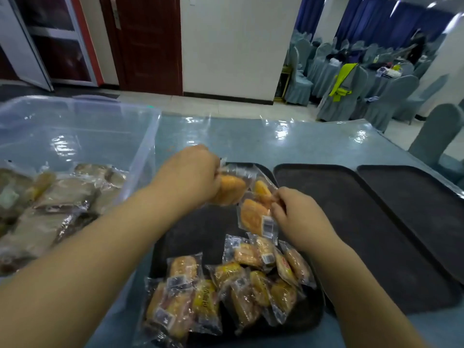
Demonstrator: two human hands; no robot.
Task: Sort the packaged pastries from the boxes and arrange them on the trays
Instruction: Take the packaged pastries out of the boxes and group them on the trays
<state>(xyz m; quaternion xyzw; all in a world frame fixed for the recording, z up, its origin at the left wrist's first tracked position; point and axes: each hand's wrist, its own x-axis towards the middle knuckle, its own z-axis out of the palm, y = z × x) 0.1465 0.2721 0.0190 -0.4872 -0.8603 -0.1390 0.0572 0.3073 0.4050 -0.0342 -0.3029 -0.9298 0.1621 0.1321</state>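
Three dark trays sit side by side on a blue table (276, 141) with a shiny clear cover. Both hands are over the left tray (198, 229), close to each other but not touching. The left hand (193, 172) has its fingers curled round the top end of a round pastry pack (232, 189) and holds it up above the far part of that tray. The right hand (298, 214) pinches the edge of a labelled pastry pack (254, 217), a golden bun in a clear wrapper with a white sticker on its low corner. One more small pack (263, 190) sits just behind it, touching it, and I cannot tell if the right hand holds that one too. At the near end of the left tray is a pile of packs (226, 287), many of them, leaning on each other, some yellow and some with stickers. The middle tray (351, 222) and the right tray (414, 197) have their dark tops showing. To the left of the trays stands a big clear box (143, 151), and inside it lie more wrapped packs (62, 197), browner ones, all in a heap. Far off, past the table, are chairs in grey covers (386, 96) and a dark red door (150, 46).
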